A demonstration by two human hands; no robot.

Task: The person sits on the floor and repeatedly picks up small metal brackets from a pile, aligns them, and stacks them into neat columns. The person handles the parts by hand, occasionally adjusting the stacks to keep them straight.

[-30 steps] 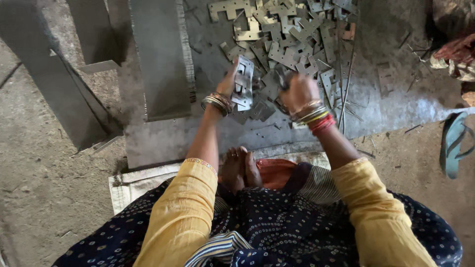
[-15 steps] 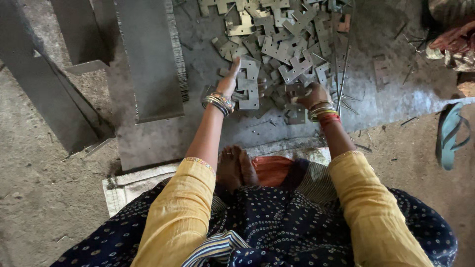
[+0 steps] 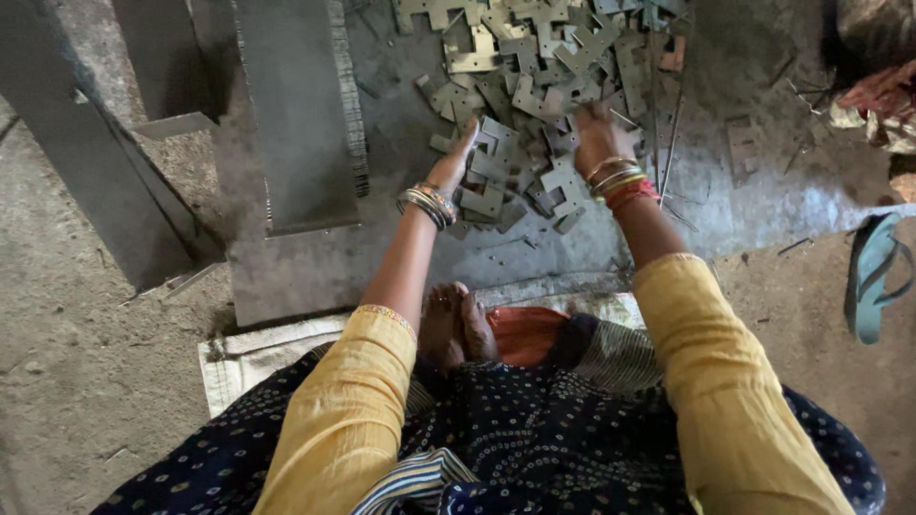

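1. Pressing flat against a small stack of notched metal pieces (image 3: 491, 162), left hand (image 3: 453, 170) has fingers straight and together, palm side against the stack edge; no curl around anything visible, so open hand, touching not gripping.
2. Right hand (image 3: 596, 133) sits knuckles-up on the heap, fingers bent down into the pieces; cannot tell if anything is actually pinched, fingertips hidden among metal.
3. Stack between the two hands: grey stamped plates with square cut-outs, lying just in front of the left palm, left of the right wrist.
4. Bigger pile of same metal pieces (image 3: 544, 48) spreads beyond the hands toward top edge, jumbled, overlapping.
5. Wrists: metal bangles (image 3: 429, 203) on left, gold and red bangles (image 3: 620, 183) on right.
6. All of it lies on a grey metal sheet (image 3: 315, 277) on the ground.
7. Left of the hands, a tall neat stack of thin plates (image 3: 301, 105), serrated-looking edge facing the pile.
8. Thin rods (image 3: 668, 143) lie just right of the right hand.
9. Person in yellow sleeves (image 3: 348, 410), dark dotted cloth, bare feet (image 3: 456, 324) tucked between the arms.
10. Teal sandal (image 3: 873, 277) far right on dirt floor, well apart.
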